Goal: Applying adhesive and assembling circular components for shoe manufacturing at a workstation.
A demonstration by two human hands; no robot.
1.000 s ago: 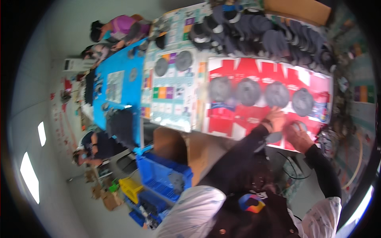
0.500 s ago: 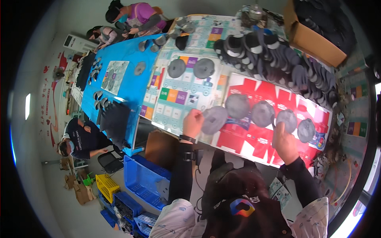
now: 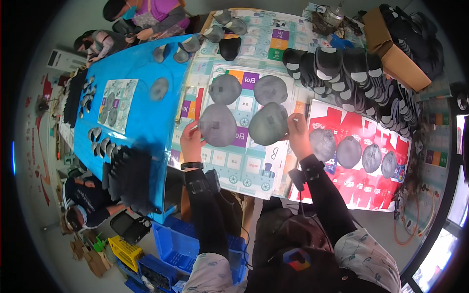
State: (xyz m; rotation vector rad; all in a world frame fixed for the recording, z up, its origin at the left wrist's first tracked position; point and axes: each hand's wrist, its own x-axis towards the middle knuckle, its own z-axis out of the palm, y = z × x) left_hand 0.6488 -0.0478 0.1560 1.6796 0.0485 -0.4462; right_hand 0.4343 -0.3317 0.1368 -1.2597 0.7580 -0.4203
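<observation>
My left hand (image 3: 193,142) pinches the left edge of a grey rounded fabric pad (image 3: 218,125). At the right edge of another grey rounded pad (image 3: 268,123), my right hand (image 3: 299,135) has its fingers closed. Both pads are side by side over a teal-and-white printed sheet (image 3: 220,166); whether they rest flat on it I cannot tell. Just beyond them on that sheet lie two more grey pads, one on the left (image 3: 225,90) and one on the right (image 3: 270,90).
A red-and-white sheet (image 3: 337,188) to the right bears several grey pads (image 3: 349,152). Behind it are stacked dark curved pieces (image 3: 342,68) and a cardboard box (image 3: 403,66). A blue-topped table (image 3: 146,115) is at left, blue crates (image 3: 178,249) below. Other people work nearby.
My right hand has moved left from the red sheet to the teal sheet, where it now grips a pad. My left hand has brought its pad left over the teal sheet. The view has shifted.
</observation>
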